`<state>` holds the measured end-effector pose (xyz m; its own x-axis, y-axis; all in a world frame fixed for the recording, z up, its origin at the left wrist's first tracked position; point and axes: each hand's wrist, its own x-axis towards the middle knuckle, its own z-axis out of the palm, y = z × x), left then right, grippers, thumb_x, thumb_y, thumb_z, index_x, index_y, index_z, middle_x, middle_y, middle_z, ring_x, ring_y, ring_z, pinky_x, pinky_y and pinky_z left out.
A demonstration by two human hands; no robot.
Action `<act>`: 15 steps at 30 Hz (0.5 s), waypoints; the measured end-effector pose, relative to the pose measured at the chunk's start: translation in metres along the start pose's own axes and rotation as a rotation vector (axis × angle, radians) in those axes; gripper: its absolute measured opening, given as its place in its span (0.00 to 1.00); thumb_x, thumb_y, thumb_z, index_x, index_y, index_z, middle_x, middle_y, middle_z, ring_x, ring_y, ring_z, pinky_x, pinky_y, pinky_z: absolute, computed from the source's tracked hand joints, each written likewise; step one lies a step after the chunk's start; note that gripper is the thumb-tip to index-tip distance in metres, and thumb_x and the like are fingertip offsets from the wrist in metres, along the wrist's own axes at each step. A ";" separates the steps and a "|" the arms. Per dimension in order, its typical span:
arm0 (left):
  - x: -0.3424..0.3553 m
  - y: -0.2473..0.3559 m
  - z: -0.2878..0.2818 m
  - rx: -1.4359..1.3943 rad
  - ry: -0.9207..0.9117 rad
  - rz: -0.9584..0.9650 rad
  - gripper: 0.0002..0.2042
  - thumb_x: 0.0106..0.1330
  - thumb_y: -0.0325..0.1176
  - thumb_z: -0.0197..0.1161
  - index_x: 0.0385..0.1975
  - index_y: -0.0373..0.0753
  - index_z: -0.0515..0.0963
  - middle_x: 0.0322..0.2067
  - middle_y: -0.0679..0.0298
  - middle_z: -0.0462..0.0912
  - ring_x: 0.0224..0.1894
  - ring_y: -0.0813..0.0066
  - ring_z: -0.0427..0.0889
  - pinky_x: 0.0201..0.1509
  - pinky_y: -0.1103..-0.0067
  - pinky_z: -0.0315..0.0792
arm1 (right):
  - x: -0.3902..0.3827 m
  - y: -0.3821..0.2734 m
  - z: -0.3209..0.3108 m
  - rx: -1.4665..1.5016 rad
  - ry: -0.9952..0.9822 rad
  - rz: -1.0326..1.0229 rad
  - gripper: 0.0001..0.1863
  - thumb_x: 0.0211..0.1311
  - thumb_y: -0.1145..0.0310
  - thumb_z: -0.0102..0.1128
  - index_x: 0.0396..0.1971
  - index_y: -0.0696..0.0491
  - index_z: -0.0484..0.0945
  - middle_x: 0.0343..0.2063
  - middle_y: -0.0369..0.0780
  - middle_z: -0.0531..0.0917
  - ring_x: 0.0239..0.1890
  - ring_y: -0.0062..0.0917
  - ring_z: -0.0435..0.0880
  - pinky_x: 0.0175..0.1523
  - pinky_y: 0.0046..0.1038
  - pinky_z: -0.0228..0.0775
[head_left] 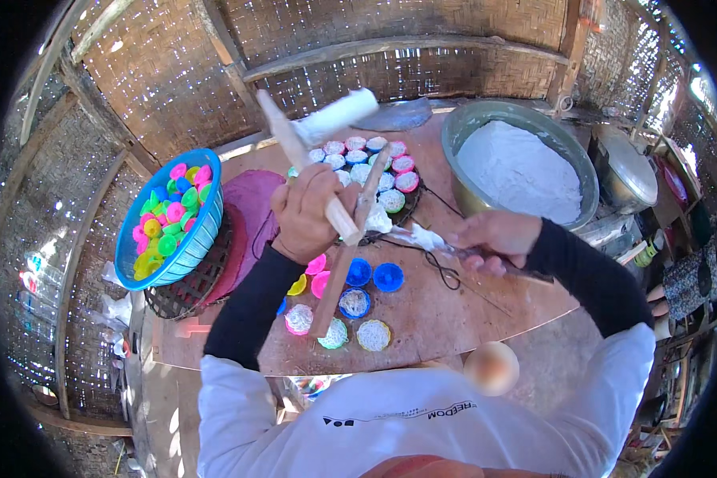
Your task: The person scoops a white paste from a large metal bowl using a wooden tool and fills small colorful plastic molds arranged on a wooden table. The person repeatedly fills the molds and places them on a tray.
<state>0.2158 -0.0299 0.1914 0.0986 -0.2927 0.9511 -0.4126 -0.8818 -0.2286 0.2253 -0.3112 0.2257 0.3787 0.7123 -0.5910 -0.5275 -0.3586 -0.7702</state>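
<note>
My left hand grips a pale wooden stick. A second long wooden bar crosses the middle just beside it, and a white roll lies beyond the stick's top. My right hand is closed on a metal utensil with white mixture on it, near more white mixture. Colourful small cups filled with white stuff stand packed on a dark woven tray. More filled cups and a few bare blue ones sit on the wooden table nearer me.
A blue basket of coloured cups is at left, on a woven stand. A large basin of white powder is at back right, beside a metal pot. Patterned clothing, apparently a person's, shows far right. A woven wall encloses the table.
</note>
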 end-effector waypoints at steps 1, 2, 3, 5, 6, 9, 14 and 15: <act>0.006 0.006 -0.007 0.011 -0.084 -0.018 0.17 0.48 0.34 0.65 0.37 0.39 0.70 0.37 0.63 0.73 0.44 0.71 0.74 0.43 0.74 0.57 | 0.002 -0.012 0.007 -0.193 0.066 -0.056 0.12 0.64 0.61 0.46 0.30 0.56 0.69 0.14 0.31 0.67 0.10 0.10 0.60 0.12 0.14 0.53; 0.009 0.014 -0.006 0.006 -0.160 -0.033 0.15 0.48 0.34 0.65 0.36 0.40 0.71 0.37 0.63 0.73 0.45 0.70 0.73 0.43 0.74 0.56 | 0.007 -0.017 0.013 -0.446 0.167 -0.220 0.11 0.62 0.63 0.47 0.30 0.56 0.69 0.14 0.32 0.68 0.10 0.12 0.62 0.13 0.16 0.55; 0.012 0.023 -0.001 -0.010 -0.236 -0.115 0.14 0.48 0.37 0.64 0.33 0.40 0.73 0.38 0.63 0.72 0.44 0.69 0.72 0.43 0.72 0.57 | 0.013 -0.021 0.019 -0.701 0.268 -0.381 0.09 0.61 0.65 0.48 0.31 0.56 0.69 0.14 0.32 0.68 0.10 0.14 0.64 0.14 0.19 0.57; 0.026 0.033 -0.003 0.108 -0.388 -0.195 0.14 0.49 0.39 0.63 0.34 0.41 0.74 0.39 0.64 0.72 0.43 0.67 0.72 0.43 0.72 0.57 | 0.023 -0.024 0.039 -1.245 0.559 -0.652 0.07 0.57 0.68 0.49 0.32 0.56 0.69 0.14 0.35 0.70 0.11 0.19 0.69 0.16 0.23 0.62; 0.031 0.034 -0.002 0.164 -0.462 -0.234 0.14 0.49 0.39 0.63 0.34 0.41 0.75 0.39 0.64 0.71 0.43 0.67 0.71 0.43 0.72 0.57 | 0.022 -0.014 0.055 -1.526 0.779 -0.748 0.07 0.55 0.69 0.49 0.32 0.56 0.68 0.14 0.36 0.71 0.12 0.22 0.71 0.17 0.26 0.64; 0.031 0.014 -0.006 0.178 -0.585 -0.123 0.12 0.49 0.41 0.61 0.34 0.47 0.76 0.38 0.64 0.71 0.40 0.64 0.71 0.42 0.70 0.59 | 0.014 0.006 0.077 -1.807 1.070 -0.799 0.11 0.50 0.72 0.49 0.36 0.56 0.68 0.15 0.39 0.73 0.16 0.29 0.75 0.20 0.30 0.67; 0.011 -0.035 -0.003 0.061 -0.579 -0.353 0.15 0.52 0.41 0.56 0.41 0.51 0.74 0.37 0.61 0.72 0.37 0.64 0.72 0.39 0.68 0.62 | -0.033 0.023 0.079 -1.651 1.163 -0.810 0.16 0.50 0.73 0.52 0.42 0.52 0.72 0.17 0.39 0.74 0.18 0.29 0.76 0.21 0.31 0.66; 0.008 -0.032 -0.003 -0.027 -0.442 -0.424 0.14 0.51 0.39 0.58 0.39 0.48 0.73 0.35 0.61 0.73 0.36 0.65 0.73 0.39 0.70 0.64 | -0.032 0.027 0.079 -1.512 1.254 -0.897 0.11 0.52 0.71 0.54 0.37 0.51 0.75 0.17 0.41 0.74 0.17 0.31 0.76 0.20 0.31 0.65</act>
<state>0.2275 -0.0029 0.2067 0.6231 -0.0489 0.7806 -0.2775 -0.9470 0.1621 0.1384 -0.2960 0.2428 0.6172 0.4800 0.6234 0.6362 -0.7707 -0.0364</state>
